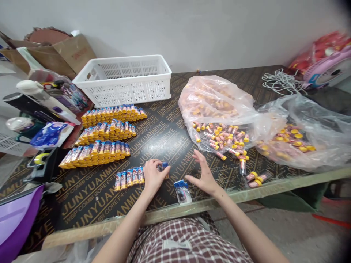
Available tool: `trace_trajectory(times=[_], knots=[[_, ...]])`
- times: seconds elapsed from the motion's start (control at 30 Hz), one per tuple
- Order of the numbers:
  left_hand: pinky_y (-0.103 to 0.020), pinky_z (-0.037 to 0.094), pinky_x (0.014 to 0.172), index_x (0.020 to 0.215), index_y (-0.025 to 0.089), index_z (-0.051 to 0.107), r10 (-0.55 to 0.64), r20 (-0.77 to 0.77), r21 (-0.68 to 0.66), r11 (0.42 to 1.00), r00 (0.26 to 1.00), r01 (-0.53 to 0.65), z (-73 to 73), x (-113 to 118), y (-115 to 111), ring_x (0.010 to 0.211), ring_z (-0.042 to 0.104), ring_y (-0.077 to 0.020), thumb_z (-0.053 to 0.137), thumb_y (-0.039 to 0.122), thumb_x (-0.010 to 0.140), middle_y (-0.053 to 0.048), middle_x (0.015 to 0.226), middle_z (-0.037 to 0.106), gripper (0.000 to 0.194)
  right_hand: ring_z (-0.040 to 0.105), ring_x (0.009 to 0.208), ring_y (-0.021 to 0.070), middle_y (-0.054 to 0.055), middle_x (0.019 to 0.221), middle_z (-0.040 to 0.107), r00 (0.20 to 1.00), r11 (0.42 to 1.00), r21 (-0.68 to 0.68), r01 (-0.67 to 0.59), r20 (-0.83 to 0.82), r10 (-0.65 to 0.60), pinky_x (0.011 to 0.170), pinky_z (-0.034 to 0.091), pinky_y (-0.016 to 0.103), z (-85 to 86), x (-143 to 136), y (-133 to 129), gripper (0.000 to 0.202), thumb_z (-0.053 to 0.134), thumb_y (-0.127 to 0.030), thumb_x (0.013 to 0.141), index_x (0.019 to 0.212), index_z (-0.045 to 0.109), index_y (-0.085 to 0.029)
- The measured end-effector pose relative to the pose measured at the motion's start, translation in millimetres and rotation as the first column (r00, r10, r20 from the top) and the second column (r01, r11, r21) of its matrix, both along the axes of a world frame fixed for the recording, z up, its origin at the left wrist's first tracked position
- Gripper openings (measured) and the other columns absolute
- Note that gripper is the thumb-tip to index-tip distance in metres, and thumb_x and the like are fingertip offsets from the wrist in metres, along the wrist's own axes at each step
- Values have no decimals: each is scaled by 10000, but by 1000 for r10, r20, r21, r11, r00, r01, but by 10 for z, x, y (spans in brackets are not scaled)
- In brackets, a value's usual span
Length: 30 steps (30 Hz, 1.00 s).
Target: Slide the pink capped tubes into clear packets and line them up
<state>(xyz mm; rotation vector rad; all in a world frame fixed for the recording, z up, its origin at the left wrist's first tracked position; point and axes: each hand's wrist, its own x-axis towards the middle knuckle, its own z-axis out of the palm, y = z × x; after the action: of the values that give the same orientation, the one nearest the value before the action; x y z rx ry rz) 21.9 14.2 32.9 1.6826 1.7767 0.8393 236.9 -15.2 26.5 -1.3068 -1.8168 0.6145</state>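
My left hand is closed, its fingers wrapped round a small blue-and-yellow capped tube that they partly hide. Just left of it, a short row of labelled tubes lies side by side on the table. My right hand is open with thumb and fingers spread, holding nothing. Below its thumb, near the front edge, rests a small stack of blue-topped clear sleeves or labels.
Stacked rows of finished-looking tubes sit at left, before a white plastic crate. A clear bag spills yellow-capped tubes; another bag lies right. Loose tubes lie near the wooden table edge.
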Motion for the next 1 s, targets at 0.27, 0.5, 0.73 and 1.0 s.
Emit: trace_trajectory(times=[0.27,0.5,0.73,1.0], knots=[[-485,298,929,1155,179,608,18,-553,209,971,833,118,-63,-48,13,1120,433,-319,672,362,745,-162,1235,521,453,501,1017,302,124,1038,589,698,824,202,529,448,-558,872,404,466,-299,888,314,342,546,-289,799,1118,600,-176],[-391,345,780,780,192,659,-475,-431,-82,867,767,491,-41,226,-362,892,479,-255,666,371,763,-71,887,597,180,480,929,327,143,901,573,639,837,121,534,590,-493,795,367,468,-378,1113,254,330,482,-204,816,1124,587,-147],[-362,339,744,765,184,633,-521,-319,-165,853,792,495,-104,266,-395,807,514,-231,561,189,828,-71,784,640,95,562,863,222,99,970,531,797,893,75,444,422,-432,793,464,355,-304,856,155,305,442,-225,871,1147,556,-166],[-305,388,725,686,190,559,-361,55,-53,930,931,363,-76,240,-381,787,553,-193,583,143,748,-30,758,630,82,584,841,197,72,963,581,963,959,-110,260,-41,-266,674,501,313,85,310,-93,213,521,-308,879,1032,630,-208]])
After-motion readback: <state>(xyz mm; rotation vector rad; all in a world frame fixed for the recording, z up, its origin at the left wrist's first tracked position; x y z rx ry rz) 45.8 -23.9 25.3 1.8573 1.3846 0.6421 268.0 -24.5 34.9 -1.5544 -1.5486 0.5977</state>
